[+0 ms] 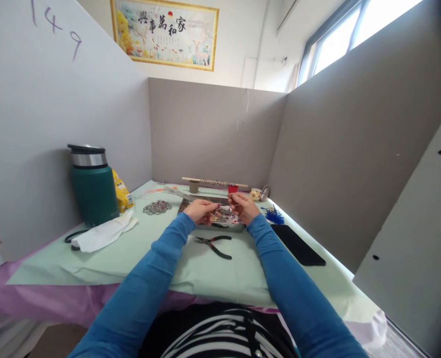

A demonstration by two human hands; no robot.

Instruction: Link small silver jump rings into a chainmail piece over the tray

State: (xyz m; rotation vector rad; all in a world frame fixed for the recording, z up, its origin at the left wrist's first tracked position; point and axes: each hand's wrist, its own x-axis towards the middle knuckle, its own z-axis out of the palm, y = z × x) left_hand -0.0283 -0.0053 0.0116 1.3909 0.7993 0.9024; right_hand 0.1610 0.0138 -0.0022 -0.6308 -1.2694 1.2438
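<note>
Both hands are raised over a metal tray (228, 227) of small colourful beads. My left hand (202, 211) has its thumb and forefinger pinched on a small red bead (218, 205). To its right, my right hand (245, 208) is also closed in a pinch; what it holds is too small to make out. Black-handled pliers with red marks (217, 245) lie on the green cloth just in front of the tray, touched by neither hand.
A green flask (94, 191) and a white cloth (106, 232) are at the left, near a pile of beaded chains (157, 207). A black phone (298, 244) and a blue tassel (274, 216) lie at the right. Behind the tray, a wooden stick (215, 182) rests across two cups.
</note>
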